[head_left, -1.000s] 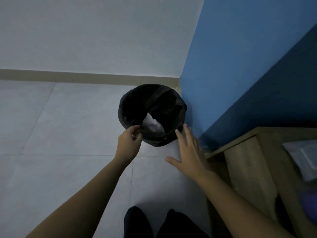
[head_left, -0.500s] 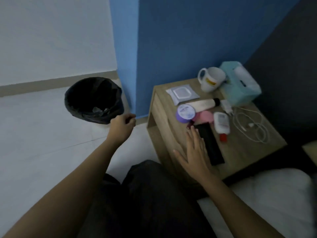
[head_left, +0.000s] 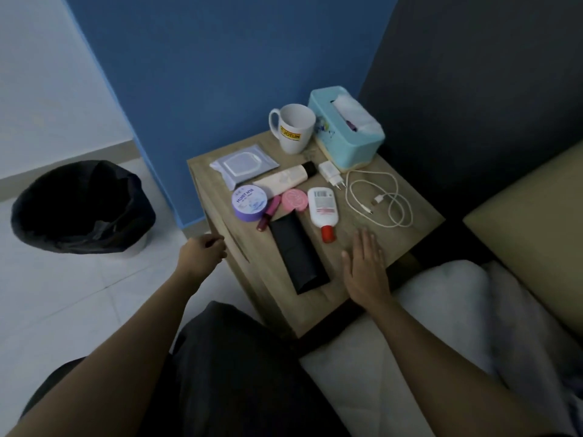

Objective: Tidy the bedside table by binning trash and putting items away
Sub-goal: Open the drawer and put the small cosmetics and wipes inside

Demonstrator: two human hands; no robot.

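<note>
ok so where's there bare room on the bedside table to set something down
Bare wood shows along the bedside table's near edge, between the black case and the right hand, and at the far left corner behind the wipes pack. The middle is crowded; the charging cable fills the right.

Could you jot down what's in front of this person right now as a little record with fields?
Place: wooden bedside table beside a bed
Back row: white mug, blue tissue box
Middle: wipes packet, purple jar, white bottle, charger cable
Front: black case
Floor: black bin
Left hand: curled, off the table's edge
Right hand: flat, open on the table
</note>
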